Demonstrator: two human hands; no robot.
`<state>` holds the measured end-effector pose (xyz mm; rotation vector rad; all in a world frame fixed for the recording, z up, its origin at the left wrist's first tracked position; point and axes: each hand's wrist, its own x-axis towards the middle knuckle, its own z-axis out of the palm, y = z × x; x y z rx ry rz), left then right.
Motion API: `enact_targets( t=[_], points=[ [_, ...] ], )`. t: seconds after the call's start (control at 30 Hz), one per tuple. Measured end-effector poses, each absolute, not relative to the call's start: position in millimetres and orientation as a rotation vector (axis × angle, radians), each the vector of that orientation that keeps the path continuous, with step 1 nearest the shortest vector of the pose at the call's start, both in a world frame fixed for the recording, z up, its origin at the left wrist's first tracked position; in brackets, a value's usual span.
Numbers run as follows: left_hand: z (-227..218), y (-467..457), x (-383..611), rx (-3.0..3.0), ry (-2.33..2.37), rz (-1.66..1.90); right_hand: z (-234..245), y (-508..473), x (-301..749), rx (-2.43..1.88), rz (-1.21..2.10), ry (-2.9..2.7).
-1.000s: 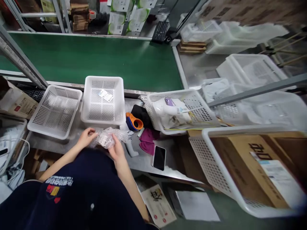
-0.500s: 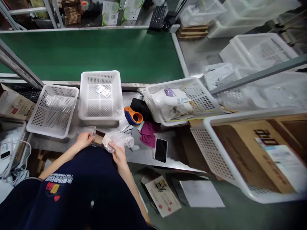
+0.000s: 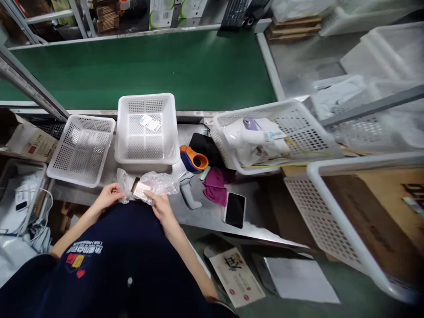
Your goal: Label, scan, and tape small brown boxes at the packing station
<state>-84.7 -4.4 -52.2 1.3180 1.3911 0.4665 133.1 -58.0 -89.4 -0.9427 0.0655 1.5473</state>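
Observation:
Close to my body, both hands hold a clear piece of bubble wrap (image 3: 162, 182) at the near edge of the metal table. A small white-and-brown box (image 3: 140, 190) lies in the middle of the wrap. My left hand (image 3: 111, 195) pinches the wrap's left end with closed fingers. My right hand (image 3: 160, 205) grips the box's right side, thumb over the wrap. Just right of the wrap lies a grey handheld scanner (image 3: 189, 191). Behind the wrap stands a white plastic basket (image 3: 146, 161) with a printed label (image 3: 150, 123) in it.
Another white basket (image 3: 71, 177) stands at left. An orange-and-blue tape dispenser (image 3: 194, 159), purple cloth (image 3: 217, 185) and phone (image 3: 235, 210) lie to the right. Beyond them are a basket of packages (image 3: 306, 132) and one with cardboard (image 3: 331, 234). A green conveyor belt (image 3: 159, 68) runs behind.
My view has shifted, so the scene sits further right. The box has turned to show its pale face, and the wrap spreads to both sides. The scanner shows more fully.

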Motion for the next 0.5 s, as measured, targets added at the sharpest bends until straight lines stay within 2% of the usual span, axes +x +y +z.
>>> enact_targets(
  t=[0.23, 0.5],
  points=[
    [-52.2, 3.5, -50.0, 1.433, 1.306, 0.639, -67.1, -44.3, 125.3, -0.862, 1.679, -0.033],
    [-41.8, 2.5, -44.4, 1.489, 1.238, 0.639, -88.0, -40.1, 112.0, -1.066, 1.499, -0.114]
  ],
)
